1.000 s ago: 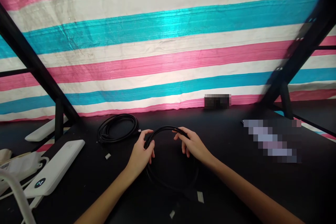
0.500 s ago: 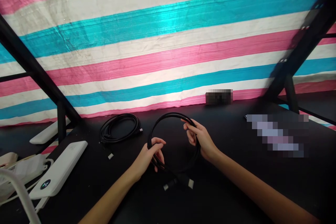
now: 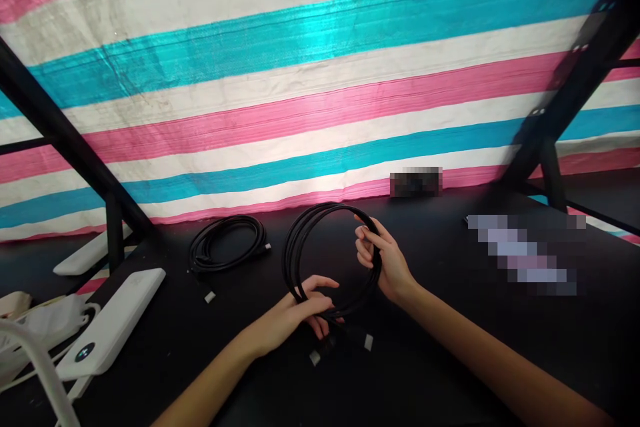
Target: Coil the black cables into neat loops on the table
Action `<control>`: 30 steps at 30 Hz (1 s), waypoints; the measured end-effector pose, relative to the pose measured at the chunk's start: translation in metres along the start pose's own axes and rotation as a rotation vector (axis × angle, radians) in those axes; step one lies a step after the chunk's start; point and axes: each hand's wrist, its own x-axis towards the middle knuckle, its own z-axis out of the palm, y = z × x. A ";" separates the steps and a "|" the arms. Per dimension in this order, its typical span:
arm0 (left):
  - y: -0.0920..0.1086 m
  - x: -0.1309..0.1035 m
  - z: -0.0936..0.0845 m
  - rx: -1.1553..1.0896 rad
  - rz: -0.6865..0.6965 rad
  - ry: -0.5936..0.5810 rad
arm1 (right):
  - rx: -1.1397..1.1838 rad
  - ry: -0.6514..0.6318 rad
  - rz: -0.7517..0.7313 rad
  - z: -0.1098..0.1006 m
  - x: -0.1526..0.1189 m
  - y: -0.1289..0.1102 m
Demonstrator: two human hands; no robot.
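A coiled black cable stands upright in a loop between both hands, above the black tabletop. My right hand grips the loop's right side, its fingers curled round the strands. At the lower left of the loop is my left hand, thumb and fingers round the strands, some fingers stretched out. Two cable ends with pale-tipped connectors hang below: one connector to the right, another connector under my left fingers. The strands at the upper left are fanned apart. Beyond my left hand lies a second coiled black cable.
A white power bank lies on the left, beside white chargers and cords. Black slanted frame bars stand at both sides. A pixelated dark object sits at the back, before a striped sheet; another pixelated item lies right.
My left hand has slid down and right along the loop towards its bottom. The strands at upper left have spread apart. My right hand stays on the right side.
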 end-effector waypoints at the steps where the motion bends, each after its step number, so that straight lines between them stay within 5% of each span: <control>1: 0.000 0.000 0.001 -0.021 -0.030 -0.050 | 0.010 0.013 -0.004 0.000 0.000 0.000; 5: -0.002 0.000 0.005 -0.056 -0.083 -0.137 | 0.016 -0.023 0.025 0.000 0.001 -0.002; 12: 0.001 0.002 0.008 -0.062 -0.003 0.138 | -0.315 -0.154 0.062 -0.004 0.001 -0.001; 17: 0.000 0.007 0.000 -0.112 0.137 0.293 | -0.446 -0.383 0.148 -0.001 -0.005 0.007; 24: -0.003 0.007 -0.003 -0.008 0.103 0.230 | -0.531 -0.522 0.286 -0.004 -0.012 0.019; 30: -0.004 0.009 -0.003 -0.017 0.078 0.199 | -0.523 -0.492 0.241 -0.003 -0.016 0.024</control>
